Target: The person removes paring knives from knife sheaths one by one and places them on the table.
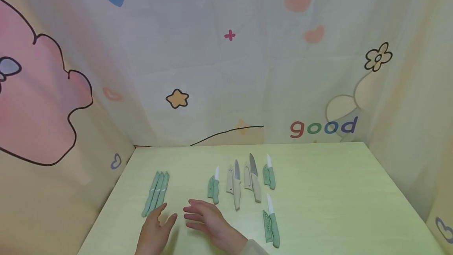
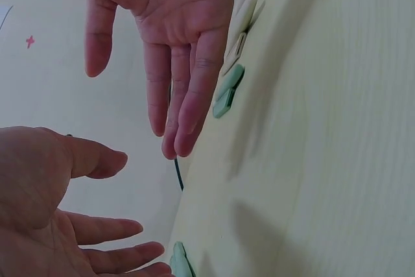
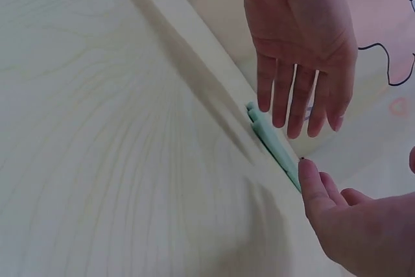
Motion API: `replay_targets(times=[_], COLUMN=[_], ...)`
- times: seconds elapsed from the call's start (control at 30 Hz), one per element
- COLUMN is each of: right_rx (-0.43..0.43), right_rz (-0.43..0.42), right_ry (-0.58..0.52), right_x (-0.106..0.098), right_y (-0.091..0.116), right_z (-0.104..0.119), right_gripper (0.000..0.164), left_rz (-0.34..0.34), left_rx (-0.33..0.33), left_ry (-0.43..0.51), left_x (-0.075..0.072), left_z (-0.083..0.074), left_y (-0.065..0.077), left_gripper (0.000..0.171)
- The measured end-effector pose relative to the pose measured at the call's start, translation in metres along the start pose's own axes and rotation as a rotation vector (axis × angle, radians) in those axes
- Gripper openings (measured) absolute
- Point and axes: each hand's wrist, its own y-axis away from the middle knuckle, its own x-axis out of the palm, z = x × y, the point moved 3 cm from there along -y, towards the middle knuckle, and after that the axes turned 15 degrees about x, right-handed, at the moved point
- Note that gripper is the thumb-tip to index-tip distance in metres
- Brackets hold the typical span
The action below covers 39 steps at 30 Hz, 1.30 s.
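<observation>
My left hand and right hand are held above the table's near side, palms facing each other with a gap between them. Fingers are extended or gently bent on both, and neither holds anything. Just beyond the left fingertips lie three slim green sheathed knives, side by side. Nearest the right hand is a green paring knife with a white blade, its green sheath alongside. In the left wrist view the right hand reaches down from the top; the right wrist view shows the left hand likewise.
Two beige knives with grey blades lie mid-table, each beside a beige sheath. To their right are two more green paring knives with sheaths, one farther back, one nearer. A printed curtain surrounds the pale table.
</observation>
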Motion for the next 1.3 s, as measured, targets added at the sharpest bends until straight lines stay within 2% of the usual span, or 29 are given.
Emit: replay_targets(times=[0.2, 0.5, 0.73, 0.93, 1.1, 1.3], right_rx=[0.015, 0.000, -0.001, -0.019, -0.010, 0.015], right_rz=[0.007, 0.004, 0.004, 0.007, 0.006, 0.011], right_ry=[-0.050, -0.093, -0.131, -0.122, -0.130, -0.130], right_x=[0.007, 0.018, 0.022, 0.027, 0.028, 0.026], right_y=[-0.015, -0.030, -0.040, -0.048, -0.053, -0.055], right_z=[-0.007, -0.017, -0.018, -0.019, -0.020, -0.022], right_gripper=[0.063, 0.055, 0.051, 0.051, 0.052, 0.051], left_rz=[-0.007, -0.063, -0.048, -0.038, -0.042, -0.048], left_rx=[0.029, 0.104, 0.148, 0.153, 0.155, 0.165], left_ry=[-0.056, -0.072, -0.121, -0.162, -0.161, -0.175], left_x=[-0.003, -0.001, 0.001, 0.004, 0.006, 0.008], left_z=[0.006, 0.014, 0.015, 0.017, 0.016, 0.011], left_y=[-0.006, -0.015, -0.027, -0.035, -0.035, -0.027], left_gripper=[0.068, 0.063, 0.063, 0.062, 0.060, 0.059])
